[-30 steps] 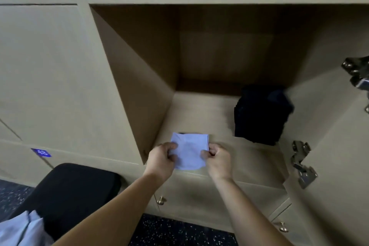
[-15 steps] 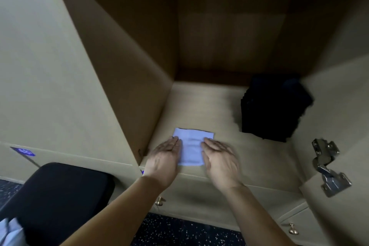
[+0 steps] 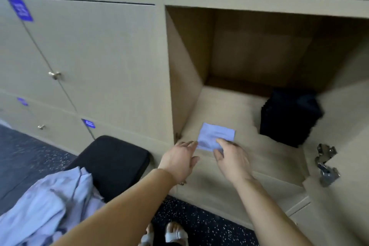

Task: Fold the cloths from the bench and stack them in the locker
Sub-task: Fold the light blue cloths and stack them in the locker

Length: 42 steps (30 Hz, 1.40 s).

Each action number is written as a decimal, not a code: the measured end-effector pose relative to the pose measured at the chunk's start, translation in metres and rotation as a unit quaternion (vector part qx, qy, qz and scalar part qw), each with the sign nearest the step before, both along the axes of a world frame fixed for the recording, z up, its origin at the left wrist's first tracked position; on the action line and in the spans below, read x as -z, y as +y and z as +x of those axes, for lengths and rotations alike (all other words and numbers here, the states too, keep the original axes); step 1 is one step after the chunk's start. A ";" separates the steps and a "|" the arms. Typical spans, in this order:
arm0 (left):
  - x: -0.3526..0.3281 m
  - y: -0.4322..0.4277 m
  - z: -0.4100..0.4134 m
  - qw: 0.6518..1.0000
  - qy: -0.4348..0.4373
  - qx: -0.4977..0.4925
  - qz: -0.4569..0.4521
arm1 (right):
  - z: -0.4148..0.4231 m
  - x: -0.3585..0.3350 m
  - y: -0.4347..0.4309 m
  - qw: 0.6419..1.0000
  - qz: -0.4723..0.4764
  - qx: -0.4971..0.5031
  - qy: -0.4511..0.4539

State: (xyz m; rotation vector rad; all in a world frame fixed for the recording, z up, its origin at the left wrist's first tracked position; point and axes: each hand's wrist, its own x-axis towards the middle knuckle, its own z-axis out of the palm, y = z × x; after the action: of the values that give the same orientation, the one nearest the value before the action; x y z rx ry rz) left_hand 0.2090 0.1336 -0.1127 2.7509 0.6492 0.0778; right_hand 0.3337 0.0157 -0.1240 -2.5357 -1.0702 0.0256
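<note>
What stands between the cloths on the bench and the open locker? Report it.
Nothing visible. The locker is open beside the bench; the unfolded cloths have a free path. Inside, the folded cloth lies front-left, a black bundle back-right.

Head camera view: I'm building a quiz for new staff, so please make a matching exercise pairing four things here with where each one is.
Things
1. folded pale cloth
2. dark stack
3. loose pale cloths
4. metal hinge

Places
A. on the black bench
B. at the front of the locker floor
C. deeper in the locker, by its right wall
D. on the open door at the right

Pairs: 1-B, 2-C, 3-A, 4-D
</note>
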 end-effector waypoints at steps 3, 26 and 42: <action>-0.021 -0.007 -0.047 0.999 -0.021 -0.039 0.010 | -0.048 -0.021 0.002 0.999 0.017 -0.031 0.007; 0.033 0.081 -0.426 0.925 -0.033 -0.375 -0.042 | -0.321 0.006 0.128 0.956 -0.010 -0.291 0.039; 0.076 0.190 -0.358 0.930 0.068 -0.348 -0.095 | -0.341 0.073 0.179 0.928 0.058 -0.356 -0.092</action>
State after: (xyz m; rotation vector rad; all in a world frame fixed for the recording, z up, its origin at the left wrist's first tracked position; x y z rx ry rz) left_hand -0.1488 0.3237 -0.1889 2.2275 1.5525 -0.0194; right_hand -0.0076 0.1947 -0.1974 -1.9427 -1.9482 -0.0792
